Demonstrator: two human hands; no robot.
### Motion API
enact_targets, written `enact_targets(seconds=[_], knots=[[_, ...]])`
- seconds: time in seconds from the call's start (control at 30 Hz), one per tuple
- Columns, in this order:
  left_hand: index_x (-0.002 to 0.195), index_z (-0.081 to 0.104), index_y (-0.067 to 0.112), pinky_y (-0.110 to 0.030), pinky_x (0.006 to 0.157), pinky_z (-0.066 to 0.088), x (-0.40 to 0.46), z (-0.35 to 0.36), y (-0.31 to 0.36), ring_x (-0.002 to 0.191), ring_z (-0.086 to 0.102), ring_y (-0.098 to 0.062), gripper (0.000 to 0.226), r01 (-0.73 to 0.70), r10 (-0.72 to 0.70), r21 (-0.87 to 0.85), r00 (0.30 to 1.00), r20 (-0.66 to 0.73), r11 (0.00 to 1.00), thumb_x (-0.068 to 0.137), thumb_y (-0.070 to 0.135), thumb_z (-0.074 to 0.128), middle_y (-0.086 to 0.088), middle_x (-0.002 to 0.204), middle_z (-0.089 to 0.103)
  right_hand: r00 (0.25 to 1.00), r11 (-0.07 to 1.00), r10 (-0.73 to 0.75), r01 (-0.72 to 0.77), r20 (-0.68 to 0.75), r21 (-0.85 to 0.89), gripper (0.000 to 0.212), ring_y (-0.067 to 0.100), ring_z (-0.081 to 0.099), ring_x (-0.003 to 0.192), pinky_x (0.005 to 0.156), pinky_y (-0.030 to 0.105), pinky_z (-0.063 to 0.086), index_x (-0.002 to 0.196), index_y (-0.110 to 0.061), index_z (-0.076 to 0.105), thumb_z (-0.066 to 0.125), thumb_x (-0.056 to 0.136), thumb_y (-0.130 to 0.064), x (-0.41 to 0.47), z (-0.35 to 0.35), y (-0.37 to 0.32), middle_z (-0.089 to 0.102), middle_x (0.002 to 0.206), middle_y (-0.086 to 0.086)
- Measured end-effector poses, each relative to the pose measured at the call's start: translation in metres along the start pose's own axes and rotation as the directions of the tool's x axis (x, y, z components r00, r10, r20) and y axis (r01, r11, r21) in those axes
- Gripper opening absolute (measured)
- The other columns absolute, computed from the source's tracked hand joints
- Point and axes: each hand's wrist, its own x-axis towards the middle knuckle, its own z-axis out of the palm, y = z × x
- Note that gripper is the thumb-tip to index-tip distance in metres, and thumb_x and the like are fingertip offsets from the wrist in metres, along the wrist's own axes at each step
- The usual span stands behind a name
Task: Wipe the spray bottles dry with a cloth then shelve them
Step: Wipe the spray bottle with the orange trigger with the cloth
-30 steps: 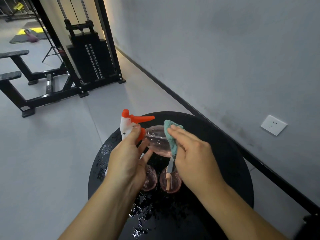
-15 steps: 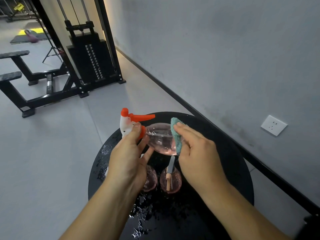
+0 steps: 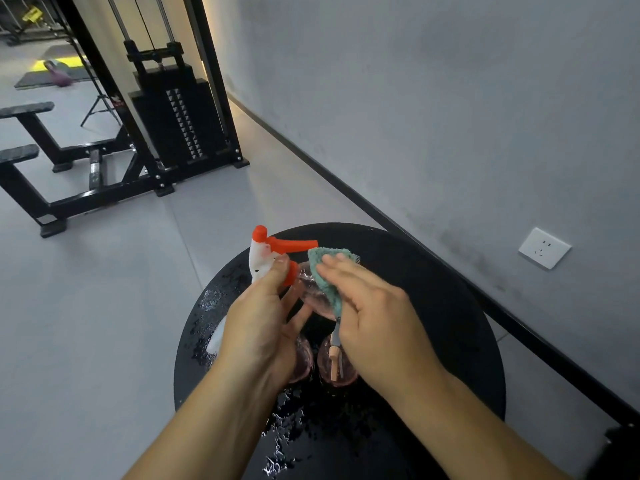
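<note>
Much of the clear pink plastic spray bottle (image 3: pixel 311 289) is being hidden: the left hand (image 3: pixel 263 327) is covering its neck and the right hand (image 3: pixel 377 323) with the teal terry cloth (image 3: pixel 325 275) is covering most of its body, so only a strip of pink plastic is showing between them, and its base cannot be made out. Two more pink bottles are standing on the round black tabletop (image 3: pixel 443 306) below the hands; the left one (image 3: pixel 303 358) is showing only as a curved edge past the left wrist, while the right one (image 3: pixel 337 363) is showing its rounded top and a grey tube with a tan tip (image 3: pixel 335 351), though what that tube belongs to is hard to tell. A pale shape at the left hand's outer edge is too hidden to name. Water drops are glistening on the tabletop's left side and near edge. The left hand is reaching forward, palm turned inward, fingers curling around the neck just under the white and orange trigger head (image 3: pixel 268 252), with the thumb lying against the orange collar; the bottle is being held tilted above the table, nozzle pointing left and away. The right hand is lying over the cloth with fingers nearly straight and together, pressing it flat onto the bottle's body. A black weight-stack machine (image 3: pixel 180 112) is standing on the grey floor behind, and a white wall socket (image 3: pixel 544 247) is sitting on the grey wall at right.
</note>
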Motion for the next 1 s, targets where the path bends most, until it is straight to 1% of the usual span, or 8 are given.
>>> enact_targets(seconds=[0.13,0.33,0.5,0.53,0.63,0.77,0.9,1.0], knots=[[0.107,0.074,0.018,-0.042,0.093,0.062,0.003,-0.003,0.006,0.108,0.077,-0.017,0.011,-0.022,0.021,-0.012,0.999,-0.034,1.0,0.103,0.027,0.07,-0.001,0.114,0.081,0.989,0.995,0.093,-0.088,-0.112,0.049,0.049,-0.006,0.043,0.133,0.11,0.017,0.039,0.139,-0.025,0.059,0.049,0.098,0.002,0.005,-0.01,0.008,0.055,0.143,-0.014],[0.111,0.074,0.015,-0.045,0.097,0.062,0.003,-0.005,0.006,0.11,0.077,-0.019,0.016,-0.011,0.011,-0.001,1.0,-0.017,1.0,0.103,0.029,0.068,-0.006,0.119,0.08,0.984,0.99,0.115,-0.102,-0.136,0.097,0.045,-0.006,0.044,0.132,0.109,0.01,0.035,0.137,-0.023,0.061,0.048,0.1,0.001,0.004,-0.006,0.01,0.057,0.14,-0.013],[0.093,0.064,0.019,-0.049,0.111,0.053,-0.001,-0.005,0.008,0.11,0.066,-0.023,0.004,-0.005,0.008,-0.051,0.997,0.071,0.999,0.094,0.016,0.063,-0.002,0.103,0.07,0.976,0.987,0.121,-0.1,-0.181,0.124,0.044,-0.007,0.046,0.131,0.104,0.004,0.034,0.135,-0.022,0.062,0.05,0.1,0.001,0.002,-0.004,0.011,0.058,0.138,-0.013],[0.097,0.065,0.016,-0.049,0.111,0.052,-0.003,-0.004,0.009,0.11,0.066,-0.024,0.008,-0.007,0.012,-0.047,0.996,0.087,0.999,0.09,0.02,0.066,-0.002,0.103,0.068,0.975,0.987,0.119,-0.097,-0.187,0.126,0.044,-0.007,0.046,0.13,0.105,0.005,0.034,0.135,-0.022,0.063,0.051,0.1,0.001,0.002,-0.004,0.011,0.058,0.138,-0.013],[0.121,0.072,0.012,-0.046,0.105,0.057,-0.005,-0.001,0.011,0.118,0.073,-0.023,0.052,-0.005,0.006,-0.011,0.999,0.052,1.0,0.083,0.047,0.081,-0.001,0.117,0.071,0.975,0.989,0.105,-0.081,-0.195,0.125,0.044,-0.008,0.046,0.13,0.105,0.005,0.035,0.135,-0.022,0.063,0.051,0.1,0.002,0.001,-0.002,0.011,0.058,0.137,-0.012],[0.122,0.072,0.016,-0.045,0.104,0.059,-0.004,0.0,0.013,0.118,0.072,-0.023,0.051,-0.009,0.009,-0.014,0.999,-0.032,1.0,0.085,0.05,0.081,-0.009,0.126,0.071,0.977,0.99,0.093,-0.069,-0.192,0.125,0.044,-0.009,0.046,0.13,0.104,0.006,0.037,0.134,-0.023,0.063,0.051,0.1,0.001,-0.001,0.0,0.01,0.059,0.137,-0.013],[0.115,0.075,0.008,-0.044,0.1,0.057,-0.003,-0.003,0.012,0.104,0.075,-0.021,0.045,-0.018,0.018,0.046,1.0,-0.009,0.999,0.092,0.046,0.07,-0.001,0.093,0.074,0.967,0.988,0.101,-0.07,-0.236,0.137,0.044,-0.008,0.049,0.128,0.106,0.009,0.038,0.132,-0.021,0.065,0.052,0.099,0.004,0.0,0.001,0.012,0.06,0.135,-0.012],[0.126,0.071,0.004,-0.042,0.095,0.057,-0.002,-0.006,0.011,0.114,0.075,-0.025,0.056,0.01,-0.01,0.047,1.0,0.006,0.999,0.09,0.046,0.069,-0.005,0.105,0.074,0.964,0.99,0.1,-0.073,-0.248,0.117,0.044,-0.007,0.048,0.129,0.108,0.015,0.04,0.133,-0.022,0.064,0.051,0.099,0.002,0.0,0.001,0.014,0.059,0.136,-0.011]])
